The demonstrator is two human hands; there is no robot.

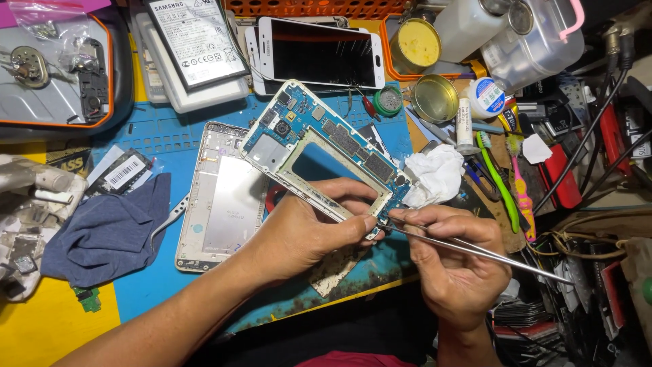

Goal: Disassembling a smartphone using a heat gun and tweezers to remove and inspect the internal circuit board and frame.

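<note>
My left hand [305, 228] pinches blue phone motherboard [326, 153] above blue mat [156, 129]. Right hand [451, 261] grips steel tweezers [475, 250], tips at board's lower corner. Slip could scratch traces, fling tiny component.

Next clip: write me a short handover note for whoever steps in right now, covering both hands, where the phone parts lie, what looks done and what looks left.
Left hand: grips the blue circuit board by its lower edge, tilted above the blue mat.
Right hand: holds metal tweezers, tips at the board's lower right corner.
Parts: the open phone frame lies on the mat left of the board; the white phone lies screen up behind it; a dark cloth lies further left.
Done: board is out of the frame.
Left: the corner work with the tweezers is in progress; the board is not back in the frame.
</note>
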